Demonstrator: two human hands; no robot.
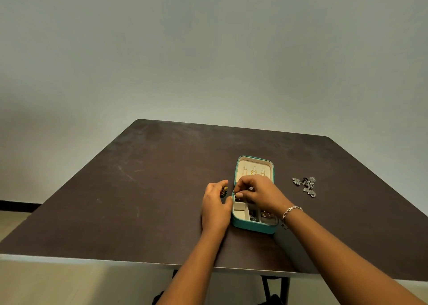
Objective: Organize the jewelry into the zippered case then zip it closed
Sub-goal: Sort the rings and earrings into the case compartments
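The teal zippered case (253, 227) lies open on the table, right of its middle, with the cream-lined lid (254, 165) tipped back on the far side. Gold rings (254, 172) sit in a row in the lid, and dark and reddish pieces (259, 215) fill the near right compartments of the base. The right hand hides the middle of the case

A cluster of silver jewelry (305, 185) lies well apart to the right. A small gold and red ornament (224, 191) lies just left of the case

The table (139, 188) is dark brown and scuffed, with black legs (266, 286) below its near edge. Behind it is a plain grey wall (208, 49)

The right hand (258, 193), a silver bracelet (290, 212) at its wrist, reaches over the case with fingers curled, pinching a small pale piece (236, 195) at the left rim. The left hand (216, 209) rests against the case's left side, fingers arched over the ornament; whether they grip it cannot be told
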